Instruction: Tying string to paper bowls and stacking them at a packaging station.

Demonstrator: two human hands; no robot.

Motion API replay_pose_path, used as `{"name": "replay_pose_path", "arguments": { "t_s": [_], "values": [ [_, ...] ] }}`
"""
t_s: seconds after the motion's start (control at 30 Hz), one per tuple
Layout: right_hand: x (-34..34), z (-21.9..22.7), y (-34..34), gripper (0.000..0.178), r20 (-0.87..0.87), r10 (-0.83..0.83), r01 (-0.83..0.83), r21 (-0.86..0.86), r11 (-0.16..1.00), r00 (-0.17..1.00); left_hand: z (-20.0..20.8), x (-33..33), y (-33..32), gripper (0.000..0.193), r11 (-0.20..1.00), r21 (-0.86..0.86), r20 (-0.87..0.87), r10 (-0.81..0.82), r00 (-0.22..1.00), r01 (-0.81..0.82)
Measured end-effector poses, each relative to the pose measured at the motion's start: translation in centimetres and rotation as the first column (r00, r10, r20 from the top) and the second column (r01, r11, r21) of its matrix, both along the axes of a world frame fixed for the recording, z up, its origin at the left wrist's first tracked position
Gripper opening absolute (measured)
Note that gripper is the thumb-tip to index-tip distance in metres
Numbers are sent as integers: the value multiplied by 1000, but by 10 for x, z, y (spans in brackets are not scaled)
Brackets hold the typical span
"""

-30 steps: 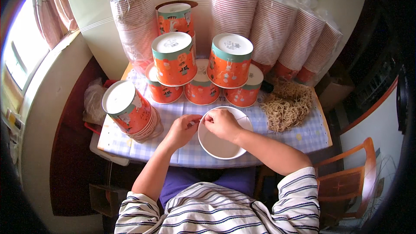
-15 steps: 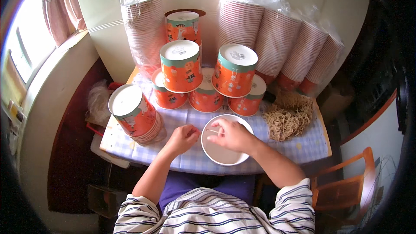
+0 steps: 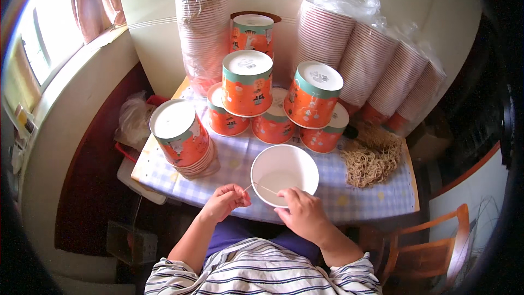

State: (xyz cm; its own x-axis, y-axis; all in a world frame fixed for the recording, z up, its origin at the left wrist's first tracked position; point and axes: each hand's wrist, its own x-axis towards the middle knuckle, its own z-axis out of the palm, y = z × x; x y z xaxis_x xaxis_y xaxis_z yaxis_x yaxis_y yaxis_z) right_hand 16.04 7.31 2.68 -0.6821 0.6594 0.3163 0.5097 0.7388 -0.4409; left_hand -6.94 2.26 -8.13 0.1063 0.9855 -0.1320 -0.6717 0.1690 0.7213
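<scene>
A white paper bucket (image 3: 295, 166) stands upright, mouth up, near the front of the table, and its inside shows. Across its near left rim runs a thin pale string (image 3: 265, 188), taut between my two hands. My left hand (image 3: 226, 202), closed in a pinch, has one end just left of the bucket. My right hand (image 3: 303, 213) pinches the other end at the bucket's near right rim. To the right lies a tangled heap of tan strings (image 3: 372, 161). A nested stack of upside-down orange buckets (image 3: 183, 136) is left of my left hand.
Beyond the white bucket, upside-down orange buckets (image 3: 248, 84) form a stacked pile. Tall bagged stacks of buckets stand at back left (image 3: 203, 38) and back right (image 3: 349, 57). A checked cloth (image 3: 234, 172) covers the table. A wooden chair (image 3: 431, 246) is at lower right.
My right hand has come from above the bucket's mouth down to its near rim. My left hand has moved slightly nearer me. The string now stretches between them, and the view has shifted.
</scene>
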Motion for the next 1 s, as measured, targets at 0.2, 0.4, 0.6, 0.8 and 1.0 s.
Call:
{"name": "replay_pose_path", "arguments": {
  "t_s": [0.2, 0.4, 0.6, 0.8, 1.0],
  "values": [
    [-6, -20, 9, 37, -216, -169, 194, 103, 975, 962, -10, 20, 8, 12, 999, 21, -136, 28, 990, -26],
    [-2, -50, 12, 26, -307, -237, 259, 30, 965, 922, -23, 42, 15, 14, 999, 4, -326, 37, 945, -38],
    [-6, -64, 3, 20, -405, -156, 184, 31, 982, 901, -49, 41, 19, 14, 997, 59, -289, 71, 955, -57],
    [-12, -84, -1, 16, -428, -139, 125, -60, 990, 893, -49, 39, 17, 12, 991, 133, -380, 78, 922, -29],
    [-18, -113, 5, 10, -494, -147, 105, -112, 988, 857, -47, 36, 15, 13, 997, 70, -340, 65, 938, -44]
  ]
}}
